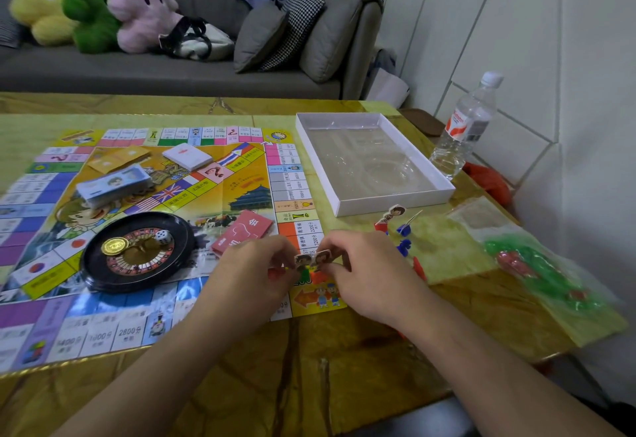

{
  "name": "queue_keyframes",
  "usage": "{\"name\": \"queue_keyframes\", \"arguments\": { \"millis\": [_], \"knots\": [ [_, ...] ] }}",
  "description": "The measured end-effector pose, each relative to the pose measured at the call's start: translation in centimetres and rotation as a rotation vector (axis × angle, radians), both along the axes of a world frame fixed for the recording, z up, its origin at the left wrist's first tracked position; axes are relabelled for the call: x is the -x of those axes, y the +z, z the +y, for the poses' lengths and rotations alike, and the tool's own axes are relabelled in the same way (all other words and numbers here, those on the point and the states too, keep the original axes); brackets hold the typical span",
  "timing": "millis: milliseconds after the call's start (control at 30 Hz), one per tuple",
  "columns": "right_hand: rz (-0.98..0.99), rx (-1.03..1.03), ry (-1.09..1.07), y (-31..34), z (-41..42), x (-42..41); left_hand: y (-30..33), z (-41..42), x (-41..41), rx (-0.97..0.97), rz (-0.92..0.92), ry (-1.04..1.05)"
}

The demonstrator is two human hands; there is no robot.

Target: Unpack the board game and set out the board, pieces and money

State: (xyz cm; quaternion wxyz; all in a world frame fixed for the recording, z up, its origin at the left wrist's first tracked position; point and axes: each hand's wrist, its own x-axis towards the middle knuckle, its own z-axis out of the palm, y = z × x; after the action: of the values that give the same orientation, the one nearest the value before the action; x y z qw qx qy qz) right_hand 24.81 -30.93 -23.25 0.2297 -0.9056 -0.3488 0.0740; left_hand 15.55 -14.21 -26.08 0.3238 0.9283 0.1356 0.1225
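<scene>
While the board [144,195] lies unfolded on the table [344,367], the head view shows the left hand [254,268] pinching a green-based pawn [303,264] and the right hand [364,264] pinching an orange-based one [321,262], both just above the start corner, probably to stand them there. Money [113,185] and card decks already sit mid-board; spare pawns [401,230] wait beside the emptied box [371,161].

No sleeves, rings or watch seen: left hand [253,274] & right hand [370,276] bare, forearms uncovered to frame btm.
</scene>
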Motion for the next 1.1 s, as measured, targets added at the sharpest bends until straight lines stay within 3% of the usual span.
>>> {"name": "queue_keyframes", "arguments": {
  "millis": [467, 700, 800, 900, 1000, 1100],
  "knots": [
    [-0.061, 0.039, 0.001, -0.1, -0.3, -0.3, 0.4, -0.1, 0.2, 0.024, -0.005, -0.029],
    [0.049, 0.02, 0.052, 1.2, -1.4, -0.6, 0.7, -0.2, 0.5, 0.039, -0.007, -0.008],
    [-0.053, -0.15, -0.096, 2.6, -3.4, -2.9, 1.0, 0.0, 0.5, 0.067, -0.016, 0.027],
    [-0.222, -0.034, -0.248, 3.2, -5.4, -6.6, 1.2, 0.1, 0.6, 0.099, -0.041, 0.071],
    [-0.147, 0.109, -0.329, 2.6, -6.3, -8.9, 1.3, 0.0, 0.7, 0.106, -0.048, 0.088],
    [-0.1, 0.057, -0.29, 0.9, -6.0, -9.7, 1.4, -0.2, 0.7, 0.103, -0.048, 0.09]
  ]
}}
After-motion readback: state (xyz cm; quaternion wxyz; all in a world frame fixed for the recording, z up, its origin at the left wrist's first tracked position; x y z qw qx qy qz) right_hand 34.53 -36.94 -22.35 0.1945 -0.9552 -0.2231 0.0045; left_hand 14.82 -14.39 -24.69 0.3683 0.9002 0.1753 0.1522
